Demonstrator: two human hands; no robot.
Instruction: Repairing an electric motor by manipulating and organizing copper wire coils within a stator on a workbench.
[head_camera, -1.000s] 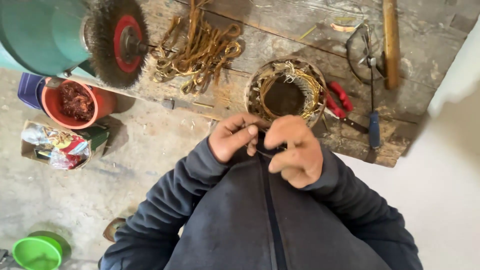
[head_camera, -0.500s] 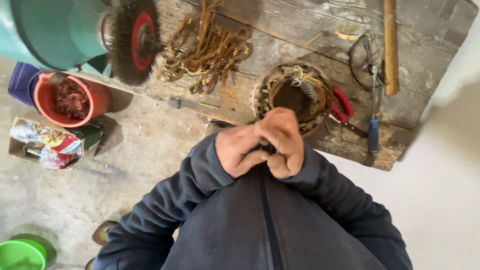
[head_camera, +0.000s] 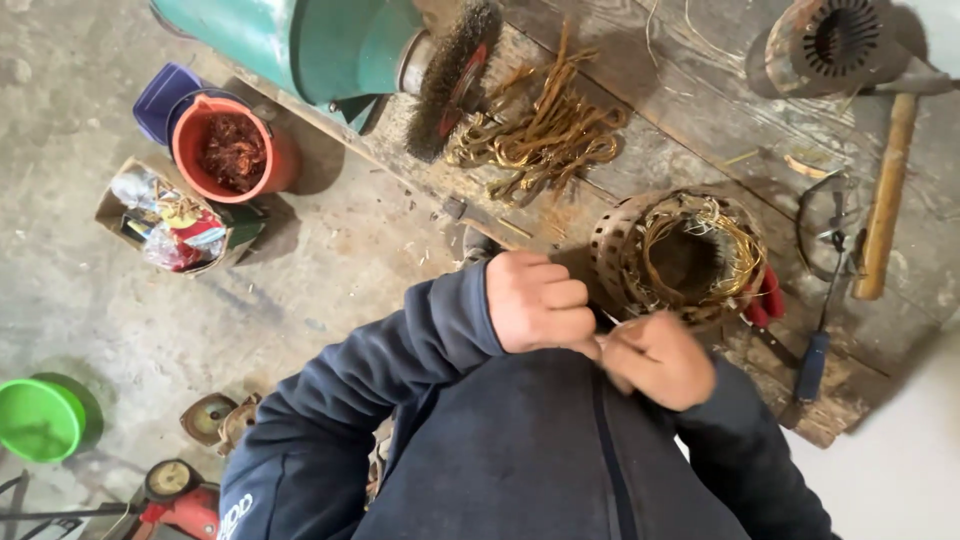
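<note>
Fingers of both hands are curled shut at my chest: the left hand (head_camera: 540, 302) is a closed fist and the right hand (head_camera: 655, 360) is clenched just beside it, the two touching at the top of the dark jacket's zipper (head_camera: 612, 450). I cannot tell what, if anything, they pinch. Both elbows are bent and both forearms turn inward.

Just beyond the hands I count one motor stator (head_camera: 680, 255) with brass-coloured windings, standing on the wooden bench (head_camera: 660, 120) near its front edge. Red-handled pliers (head_camera: 768, 298) lie touching its right side, with one blue-handled tool (head_camera: 812, 355) further right. One hammer (head_camera: 885, 200) lies at the far right, and one second stator (head_camera: 830, 42) stands at the far edge. One heap of stripped wire (head_camera: 540, 135) lies beside one wire wheel (head_camera: 455, 75) on the green grinder (head_camera: 320, 40).

Left of the bench, on the concrete floor, I count one orange bucket (head_camera: 232, 150), one cardboard box (head_camera: 170, 220) and one green bowl (head_camera: 40, 418), with open floor between them.
</note>
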